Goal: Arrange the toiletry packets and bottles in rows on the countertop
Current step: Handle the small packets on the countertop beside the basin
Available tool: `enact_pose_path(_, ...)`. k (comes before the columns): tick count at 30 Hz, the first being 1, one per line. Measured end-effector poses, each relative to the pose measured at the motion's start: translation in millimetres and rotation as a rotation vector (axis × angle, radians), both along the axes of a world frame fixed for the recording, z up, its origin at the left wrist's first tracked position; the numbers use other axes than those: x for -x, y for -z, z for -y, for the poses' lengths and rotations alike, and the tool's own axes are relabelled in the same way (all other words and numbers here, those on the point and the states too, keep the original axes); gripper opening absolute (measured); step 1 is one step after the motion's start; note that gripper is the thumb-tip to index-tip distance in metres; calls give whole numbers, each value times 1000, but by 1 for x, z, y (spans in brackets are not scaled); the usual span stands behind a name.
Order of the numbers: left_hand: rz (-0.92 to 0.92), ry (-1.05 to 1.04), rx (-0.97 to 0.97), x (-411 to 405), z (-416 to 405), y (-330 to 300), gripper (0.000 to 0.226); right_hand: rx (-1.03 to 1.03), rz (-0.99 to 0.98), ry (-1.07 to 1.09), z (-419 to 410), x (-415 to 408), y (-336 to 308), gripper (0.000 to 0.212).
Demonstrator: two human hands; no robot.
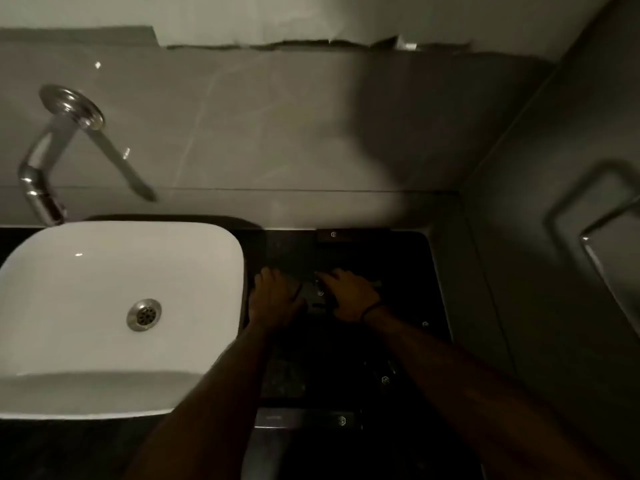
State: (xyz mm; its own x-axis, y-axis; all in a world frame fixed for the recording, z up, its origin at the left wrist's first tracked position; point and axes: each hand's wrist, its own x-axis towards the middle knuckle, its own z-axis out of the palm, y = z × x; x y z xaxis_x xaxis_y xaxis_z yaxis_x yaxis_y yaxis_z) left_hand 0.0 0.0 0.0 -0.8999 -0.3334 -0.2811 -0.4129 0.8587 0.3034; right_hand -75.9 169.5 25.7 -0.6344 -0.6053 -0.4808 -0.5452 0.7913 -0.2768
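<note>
Head view, dim. White sink at left, faucet above it, black countertop to its right. Left hand lies just beside the sink rim, palm down, fingers loosely together and pointing away; whether they press on anything, cannot tell. Between the hands sits a small dark packet with a pale logo. Right hand rests over its right side, fingers curved down and close together; pinch or flat push, cannot tell. Band on the right wrist.

Judgement: step is squaring that packet into a row. Best done by sliding it flat with both hands, edges parallel to the back wall, in line with the dark packet at the back edge.

More dark items with logos: near front right, at front edge. Bottles or packets, too dark to tell. Black on black hides outlines; row count unreadable. Forearms cover the counter middle. Frame at far right is cut off.
</note>
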Motion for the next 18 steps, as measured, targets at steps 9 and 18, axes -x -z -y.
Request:
enact_pose_path(9, -68, 50, -158, 15, 16, 17, 60, 53, 0, 308, 9, 24, 19, 80)
enact_pose_path(18, -62, 75, -186, 22, 22, 17, 54, 74, 30, 339, 8, 25, 24, 88)
